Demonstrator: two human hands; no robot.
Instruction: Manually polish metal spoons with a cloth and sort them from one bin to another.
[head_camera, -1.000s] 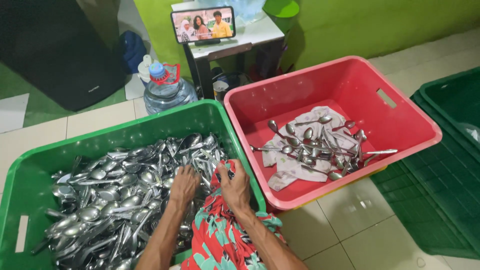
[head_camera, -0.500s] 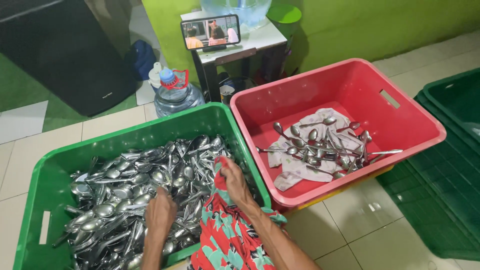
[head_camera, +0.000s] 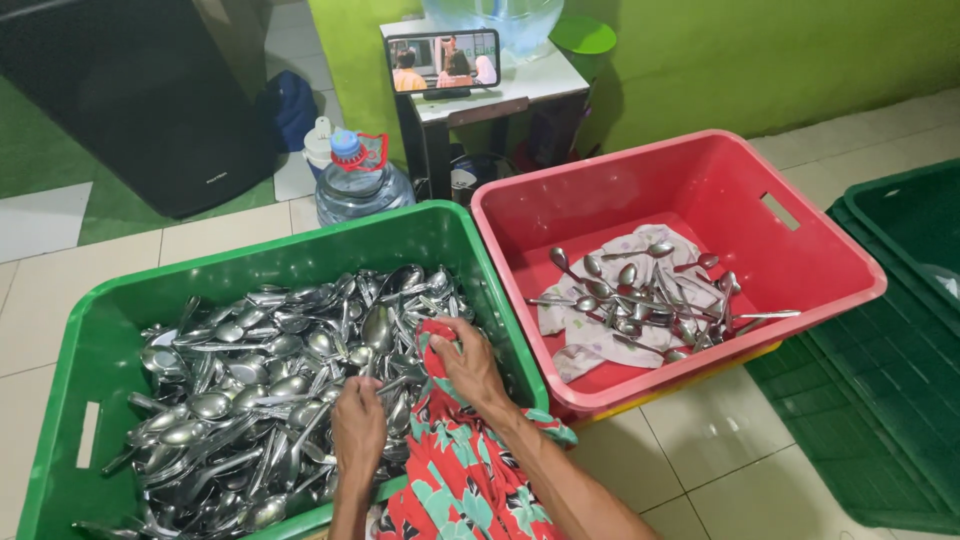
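- Head view: the left hand (head_camera: 357, 425) lies palm-down on the heap of metal spoons (head_camera: 260, 380) near the front edge of the green crate (head_camera: 100, 350); its fingers are buried among the spoons, so I cannot tell whether its grip is pressed together or spread.
- The right hand (head_camera: 470, 365) has its grip pinching the top of a red floral cloth (head_camera: 455, 470), which hangs over the front rim of the green crate at its right corner.
- Risk: the spoons are heaped loose and interlocked, so lifting a handful could drag neighbours up and tip them over the low front rim onto the tiled floor (head_camera: 690, 450).
- Risk: the cloth lies across some spoons; a tug on it could catch handles and fling them out.
- Risk: wet-looking metal may slip from either hand.
- The green crate is nearly full of spoons, edge to edge.
- The red crate (head_camera: 700, 180), just beside it on the right, holds a pale cloth (head_camera: 590, 335) with a smaller pile of spoons (head_camera: 660, 300) on top, towards its middle.
- A dark green crate (head_camera: 890, 400) at the far right shows no clear contents.
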